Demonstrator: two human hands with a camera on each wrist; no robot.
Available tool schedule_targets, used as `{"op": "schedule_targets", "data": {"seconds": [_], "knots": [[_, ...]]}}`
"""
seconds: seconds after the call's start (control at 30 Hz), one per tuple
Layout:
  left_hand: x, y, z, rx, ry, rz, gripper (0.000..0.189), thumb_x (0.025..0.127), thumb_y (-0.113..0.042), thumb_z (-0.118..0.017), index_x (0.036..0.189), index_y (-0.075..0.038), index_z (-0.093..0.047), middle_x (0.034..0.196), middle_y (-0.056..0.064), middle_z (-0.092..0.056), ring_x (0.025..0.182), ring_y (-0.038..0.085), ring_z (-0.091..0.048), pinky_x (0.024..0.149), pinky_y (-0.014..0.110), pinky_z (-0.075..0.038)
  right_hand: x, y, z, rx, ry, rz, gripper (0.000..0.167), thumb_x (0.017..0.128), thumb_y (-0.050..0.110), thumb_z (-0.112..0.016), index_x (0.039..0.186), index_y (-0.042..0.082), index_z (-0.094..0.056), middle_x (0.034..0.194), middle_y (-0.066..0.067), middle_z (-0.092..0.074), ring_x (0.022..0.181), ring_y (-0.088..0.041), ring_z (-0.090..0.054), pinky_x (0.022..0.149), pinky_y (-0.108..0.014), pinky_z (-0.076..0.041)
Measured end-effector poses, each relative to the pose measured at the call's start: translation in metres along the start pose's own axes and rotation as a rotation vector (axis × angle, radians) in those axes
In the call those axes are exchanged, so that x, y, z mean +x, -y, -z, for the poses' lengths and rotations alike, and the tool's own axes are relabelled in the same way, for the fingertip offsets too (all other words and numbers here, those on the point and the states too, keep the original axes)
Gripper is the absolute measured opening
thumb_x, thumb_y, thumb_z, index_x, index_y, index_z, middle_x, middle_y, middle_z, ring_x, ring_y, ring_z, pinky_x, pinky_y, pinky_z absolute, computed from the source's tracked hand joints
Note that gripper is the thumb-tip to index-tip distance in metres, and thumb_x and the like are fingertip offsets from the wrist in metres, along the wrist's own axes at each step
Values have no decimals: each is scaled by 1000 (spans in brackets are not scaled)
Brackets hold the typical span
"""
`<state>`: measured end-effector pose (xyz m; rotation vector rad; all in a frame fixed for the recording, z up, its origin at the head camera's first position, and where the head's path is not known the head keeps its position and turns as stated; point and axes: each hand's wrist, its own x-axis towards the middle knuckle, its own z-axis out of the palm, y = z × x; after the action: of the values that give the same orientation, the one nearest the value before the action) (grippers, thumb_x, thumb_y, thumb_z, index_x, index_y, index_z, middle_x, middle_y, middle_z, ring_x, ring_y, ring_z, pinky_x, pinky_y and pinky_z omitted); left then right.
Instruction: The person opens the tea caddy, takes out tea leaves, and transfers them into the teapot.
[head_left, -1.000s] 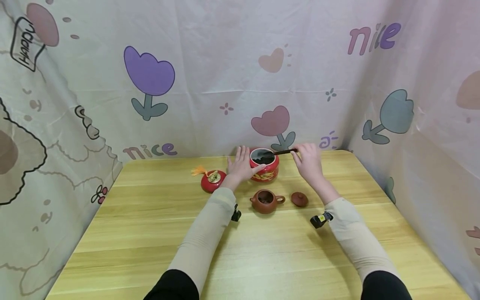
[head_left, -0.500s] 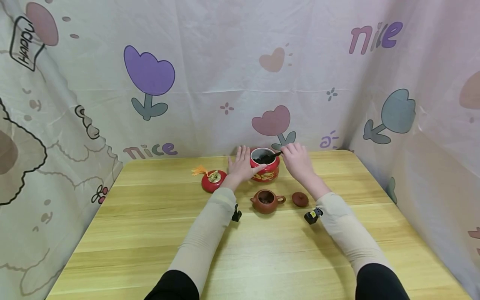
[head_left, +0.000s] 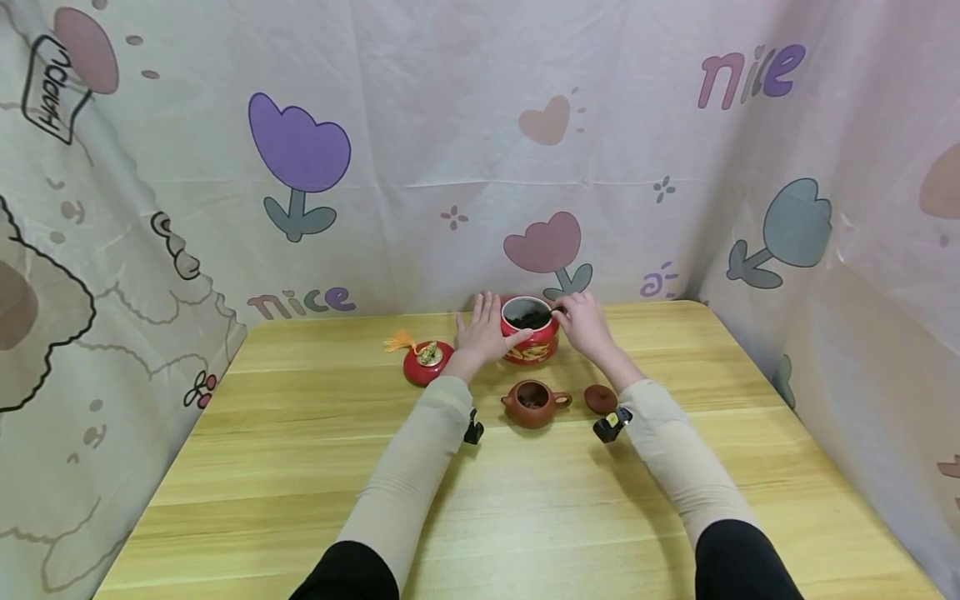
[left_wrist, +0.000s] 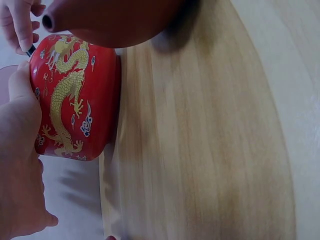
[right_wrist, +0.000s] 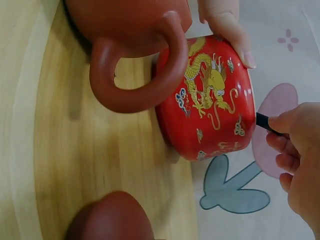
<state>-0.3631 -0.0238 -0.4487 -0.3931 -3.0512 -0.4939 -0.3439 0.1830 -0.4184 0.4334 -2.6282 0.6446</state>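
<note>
A red jar [head_left: 534,349] with a gold dragon stands near the table's back edge, dark leaf-like bits inside. My left hand [head_left: 482,337] rests against its left side, fingers straight and spread, thumb by the rim. At the right of the rim, my right hand [head_left: 585,324] pinches the dark handle of a tea scoop [right_wrist: 267,122]; its head is down inside the jar. In front of the jar stands a brown clay teapot [head_left: 528,409], uncovered, with some dark bits in it.
The teapot's lid [head_left: 600,399] lies right of the teapot, close to my right forearm. A red jar lid [head_left: 427,363] with a gold knob and orange tassel sits beside my left wrist. A patterned curtain [head_left: 420,250] hangs behind the wooden table [head_left: 300,467].
My right hand has moved left and closer to the jar, and the scoop has sunk deeper into it. The left hand has stayed in place.
</note>
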Motion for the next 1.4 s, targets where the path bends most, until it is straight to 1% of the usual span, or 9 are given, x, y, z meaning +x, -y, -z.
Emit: {"op": "schedule_targets", "data": {"seconds": [0.1,0.2,0.43,0.63,0.8,0.97,1.1,1.2,1.4], "knots": [[0,0,0,-8,18,3,111,80,-88,-29,158,-14,-2,166,5,4,154,25,7,120,63,-2,3,-3,-3,72,31,-72,18,95,14,-62,103,0,-70,106,-20,-68,102,-36,-51,92,-49,-41],[0,-1,0,-13,20,3,111,80,-88,-29,158,-14,-2,166,5,4,154,25,8,120,63,-1,3,-5,-4,122,39,-117,20,96,15,-60,104,-1,-69,104,-19,-67,99,-34,-51,88,-47,-42],[0,0,-1,-10,5,3,110,81,-87,-29,158,-13,-4,166,5,2,154,25,6,120,63,-3,3,-10,-4,203,23,-159,19,97,15,-59,103,-1,-69,94,-17,-63,89,-30,-48,77,-40,-41],[1,1,-1,-20,27,11,108,82,-86,-30,158,-15,0,166,4,5,154,25,8,119,64,0,-2,-16,-1,299,10,-203,19,96,14,-60,100,-3,-68,90,-17,-60,83,-27,-48,72,-32,-37],[0,1,-2,-28,13,12,110,81,-87,-31,158,-14,-3,167,5,2,154,24,7,120,62,1,-6,-20,4,348,7,-236,19,97,14,-59,102,-3,-67,90,-17,-61,76,-24,-47,67,-30,-38],[-1,0,-1,-35,-3,8,111,80,-87,-31,158,-13,-5,167,6,-1,154,25,6,120,61,1,-10,-25,9,352,3,-252,21,98,15,-58,104,-3,-66,98,-19,-63,80,-23,-48,71,-31,-40],[-1,0,0,-41,2,11,110,81,-87,-32,158,-13,-5,167,5,-1,154,25,5,120,62,1,-13,-28,13,363,5,-273,24,98,18,-57,108,-3,-66,103,-20,-64,85,-25,-51,75,-33,-41],[-1,-1,0,-45,6,12,110,81,-86,-34,158,-13,-4,167,5,0,154,25,5,120,62,1,-16,-30,17,363,6,-292,26,98,18,-57,111,-3,-66,104,-21,-64,87,-27,-51,77,-34,-42],[-2,-1,0,-53,-11,7,109,82,-85,-36,158,-13,-6,167,6,-2,154,25,4,120,62,0,-21,-34,22,377,-13,-304,29,98,19,-58,112,-5,-66,103,-22,-64,86,-25,-51,78,-33,-42]]}}
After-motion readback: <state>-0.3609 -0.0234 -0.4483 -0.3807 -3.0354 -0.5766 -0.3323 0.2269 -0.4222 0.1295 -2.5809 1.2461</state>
